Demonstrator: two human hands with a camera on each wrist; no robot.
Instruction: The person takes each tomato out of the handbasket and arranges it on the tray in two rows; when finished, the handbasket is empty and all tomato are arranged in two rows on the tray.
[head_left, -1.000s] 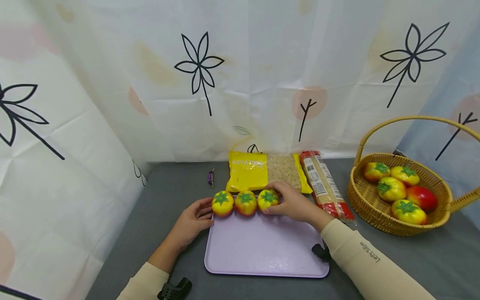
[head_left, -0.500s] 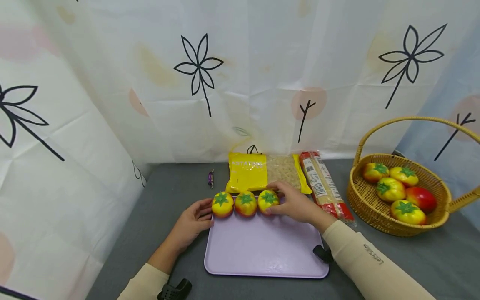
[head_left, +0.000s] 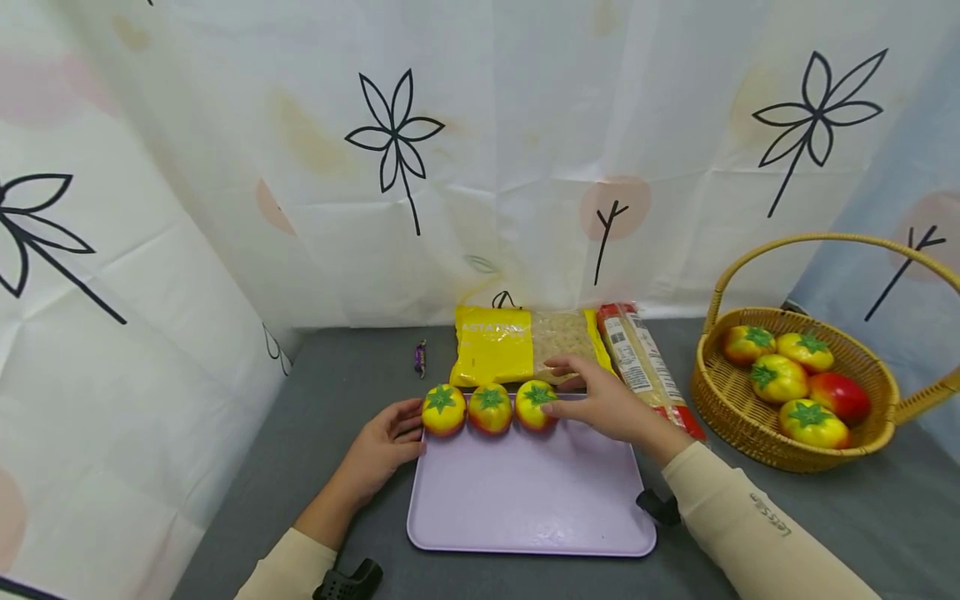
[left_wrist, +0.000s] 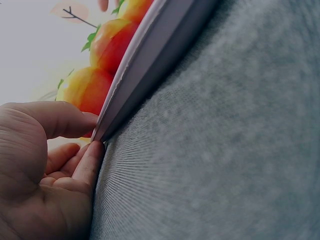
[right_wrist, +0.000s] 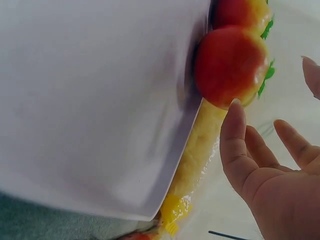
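Three yellow-and-red tomatoes with green star-shaped tops stand in a row along the back edge of a lilac tray (head_left: pixel 525 500): a left tomato (head_left: pixel 444 412), a middle tomato (head_left: pixel 490 411) and a right tomato (head_left: pixel 535 408). At the tray's back left corner, my left hand (head_left: pixel 386 442) pinches the rim between thumb and finger, as the left wrist view shows, close beside the left tomato. My right hand (head_left: pixel 600 404) has its fingers spread at the right side of the right tomato. One fingertip (right_wrist: pixel 235 107) overlaps that tomato's edge in the right wrist view.
A wicker basket (head_left: pixel 750 429) with a tall handle holds several similar fruits at the right. Behind the tray lie a yellow pasta bag (head_left: pixel 491 346) and a red-ended packet (head_left: pixel 637 350). A small purple-wrapped candy (head_left: pixel 420 358) lies at the back left on the grey table (head_left: pixel 322 375).
My right hand has loosened its fingers from the right tomato and drawn slightly back to the right. The left hand and the three tomatoes stay where they were.
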